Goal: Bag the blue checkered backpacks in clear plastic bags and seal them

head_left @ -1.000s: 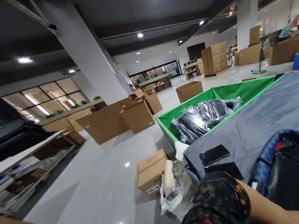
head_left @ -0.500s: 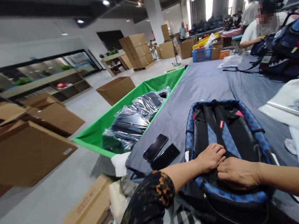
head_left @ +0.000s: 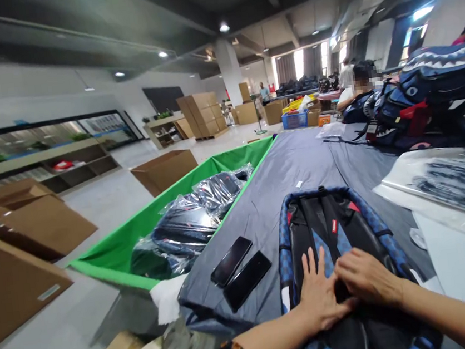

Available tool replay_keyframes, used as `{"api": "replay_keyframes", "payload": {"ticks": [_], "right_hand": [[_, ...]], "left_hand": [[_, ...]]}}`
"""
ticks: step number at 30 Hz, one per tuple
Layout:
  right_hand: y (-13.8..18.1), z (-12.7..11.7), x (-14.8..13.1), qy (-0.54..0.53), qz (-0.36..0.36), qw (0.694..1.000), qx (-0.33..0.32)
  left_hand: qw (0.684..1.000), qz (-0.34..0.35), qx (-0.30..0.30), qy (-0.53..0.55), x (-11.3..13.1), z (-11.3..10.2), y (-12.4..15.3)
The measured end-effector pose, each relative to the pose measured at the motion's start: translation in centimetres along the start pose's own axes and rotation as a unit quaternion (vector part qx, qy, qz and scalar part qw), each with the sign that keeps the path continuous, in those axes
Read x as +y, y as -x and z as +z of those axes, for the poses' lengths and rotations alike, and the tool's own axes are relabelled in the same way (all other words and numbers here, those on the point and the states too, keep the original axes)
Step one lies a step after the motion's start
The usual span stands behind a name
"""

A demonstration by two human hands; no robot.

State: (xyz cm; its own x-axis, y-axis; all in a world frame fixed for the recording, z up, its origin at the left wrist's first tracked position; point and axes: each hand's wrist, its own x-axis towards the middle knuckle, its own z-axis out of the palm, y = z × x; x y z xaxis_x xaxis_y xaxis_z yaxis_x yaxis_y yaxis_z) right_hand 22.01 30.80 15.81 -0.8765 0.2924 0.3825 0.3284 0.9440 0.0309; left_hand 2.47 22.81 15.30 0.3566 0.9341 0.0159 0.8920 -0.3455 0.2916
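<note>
A black backpack with blue checked straps and a small red tag lies on the grey cloth in front of me, straps facing up. My left hand rests on its lower middle, with fingers stretched and spread over the black panel. Close beside it, my right hand has its fingers curled in at the centre of the backpack. Whatever those fingertips pinch is hidden. Left of the backpack lie two dark phones, one phone behind the other phone.
A green fabric bin with plastic-wrapped bags borders the table's left side. Shark-patterned backpacks are piled at right, above a white printed package. Cardboard boxes stand on the floor. A co-worker sits farther back.
My left hand has opened from a closed grip and now lies spread on the backpack. My right hand stays curled beside it. The view has tilted up and shifted right.
</note>
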Motion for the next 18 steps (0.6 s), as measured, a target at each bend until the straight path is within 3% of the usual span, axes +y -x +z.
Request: {"api": "replay_keyframes", "payload": {"ticks": [2, 4, 8, 11, 13, 15, 18], "right_hand": [[-0.5, -0.1, 1.5, 0.022, 0.154, 0.988, 0.016], [-0.7, 0.5, 2.7, 0.021, 0.258, 0.966, 0.014], [-0.5, 2.5, 2.6, 0.004, 0.3, 0.954, 0.006], [-0.1, 3.0, 2.5, -0.019, 0.325, 0.945, 0.03], [0.3, 2.2, 4.0, -0.039, 0.349, 0.935, 0.056], [1.4, 0.5, 7.2, -0.051, 0.388, 0.916, 0.083], [4.2, -2.4, 14.5, -0.046, 0.475, 0.873, 0.1]], "left_hand": [[1.0, -0.002, -0.02, 0.004, 0.4, -1.0, 0.5], [0.999, -0.015, -0.036, -0.007, 0.5, -2.6, -0.5], [0.997, -0.04, 0.02, -0.059, 0.5, -4.1, -4.9], [0.996, -0.034, 0.039, -0.077, -0.1, -1.7, -7.2], [0.997, -0.027, 0.028, -0.069, -1.2, 0.7, -7.7], [0.997, -0.008, 0.035, -0.068, -2.6, 2.7, -7.6], [0.993, 0.024, 0.07, -0.089, -4.5, 5.0, -7.5]]}}
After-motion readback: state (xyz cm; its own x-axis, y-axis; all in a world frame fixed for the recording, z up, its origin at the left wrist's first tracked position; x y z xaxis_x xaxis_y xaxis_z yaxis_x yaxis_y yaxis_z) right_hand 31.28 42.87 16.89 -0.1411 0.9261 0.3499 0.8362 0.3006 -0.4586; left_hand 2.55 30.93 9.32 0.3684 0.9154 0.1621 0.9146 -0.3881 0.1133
